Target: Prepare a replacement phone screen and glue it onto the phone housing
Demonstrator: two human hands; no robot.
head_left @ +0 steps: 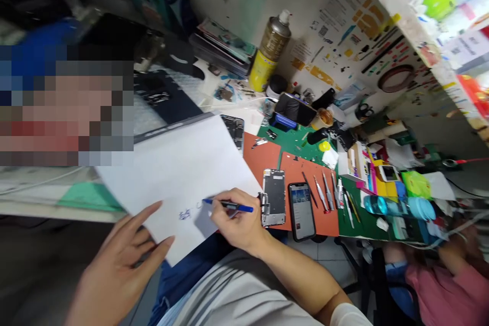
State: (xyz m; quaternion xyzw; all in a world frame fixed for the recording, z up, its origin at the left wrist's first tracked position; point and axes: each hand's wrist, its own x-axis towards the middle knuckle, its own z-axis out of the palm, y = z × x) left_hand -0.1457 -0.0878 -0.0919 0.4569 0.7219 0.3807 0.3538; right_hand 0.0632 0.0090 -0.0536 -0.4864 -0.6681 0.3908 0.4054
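Note:
A large white sheet of paper point(183, 163) lies tilted in front of me, with a few blue handwritten marks on its lower part. My right hand point(239, 219) is closed around a blue marker pen point(233, 206), whose tip is at the paper beside the writing. At the sheet's lower left edge is my left hand point(126, 254), its thumb and index finger spread apart with their tips on the paper. Its other fingers are partly hidden near the edge. Right of the sheet lie an opened phone screen part point(274, 196) and a lit smartphone point(301, 211).
Tweezers point(327, 191) and other slim tools lie on an orange mat point(254, 150). Behind stand a yellow spray can point(269, 51) and a propped phone point(295, 108). A blue water bottle point(399, 207) lies at right. A person in a pink top point(439, 285) sits lower right.

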